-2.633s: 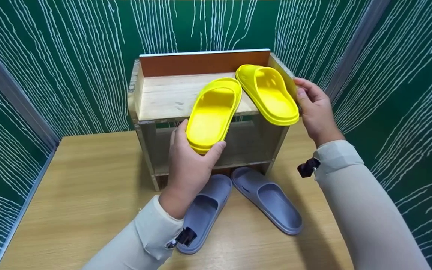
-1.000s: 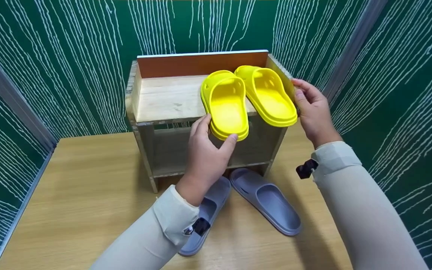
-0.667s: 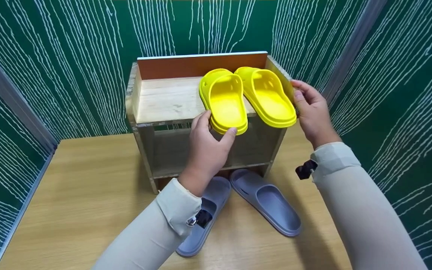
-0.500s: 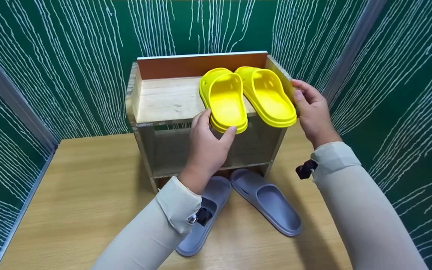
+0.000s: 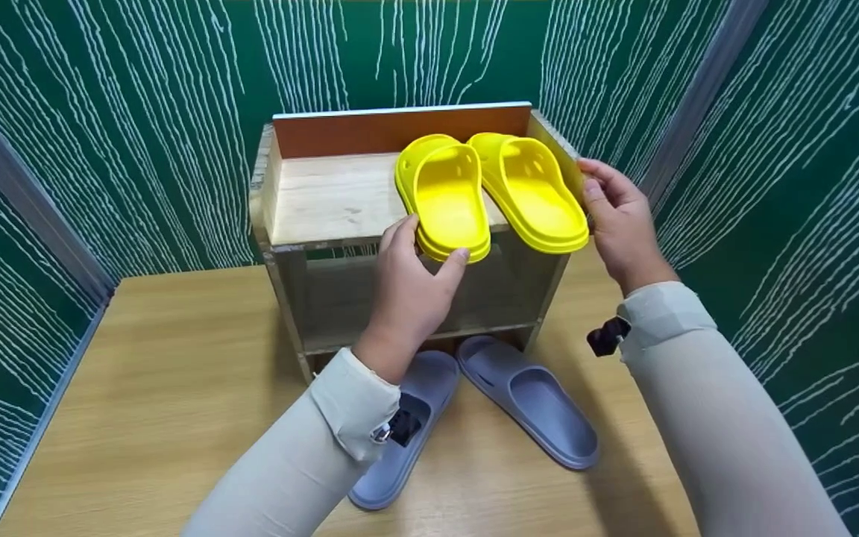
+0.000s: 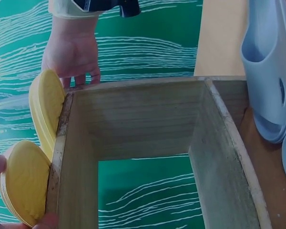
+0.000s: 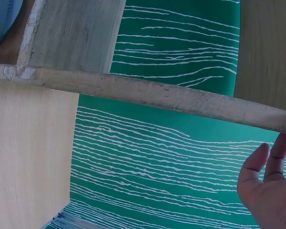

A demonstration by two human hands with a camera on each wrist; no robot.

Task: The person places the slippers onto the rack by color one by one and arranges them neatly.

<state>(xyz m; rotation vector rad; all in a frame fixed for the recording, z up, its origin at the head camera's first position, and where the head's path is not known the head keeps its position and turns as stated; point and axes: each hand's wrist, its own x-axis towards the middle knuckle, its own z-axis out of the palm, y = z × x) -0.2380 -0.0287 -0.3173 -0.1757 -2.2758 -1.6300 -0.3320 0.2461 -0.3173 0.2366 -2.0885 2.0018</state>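
Left yellow clog: a bright yellow closed-toe rubber clog (image 5: 450, 205) sits on the top shelf (image 5: 332, 198), right of its middle, toe toward the back edge, heel overhanging the front edge.
Left hand: the person's left hand (image 5: 414, 294) grips that clog at the heel, fingers on its left side and thumb on the end.
Right yellow clog: its matching yellow clog (image 5: 541, 201) stands just beside, slanted at the shelf's front right corner, heel likewise over the front edge.
Right hand: the person's right hand (image 5: 623, 231) touches the right side panel (image 5: 555, 145) near its upper front corner; whether this grip pinches the wood cannot be told.
Rack: a light wooden shoe rack (image 5: 340, 240) with a reddish-brown board (image 5: 340, 138) along the top shelf's back edge.
Grey slippers: a smooth grey slip-on (image 5: 377, 473), partly hidden by the left sleeve (image 5: 288, 462), and a second grey slip-on (image 5: 556, 410) lie on the desk (image 5: 176, 358), toes together at the rack's lower front edge, heels spread apart.
Surround: dark green walls (image 5: 161, 134) streaked with wavy white lines rise behind the desk's back edge.
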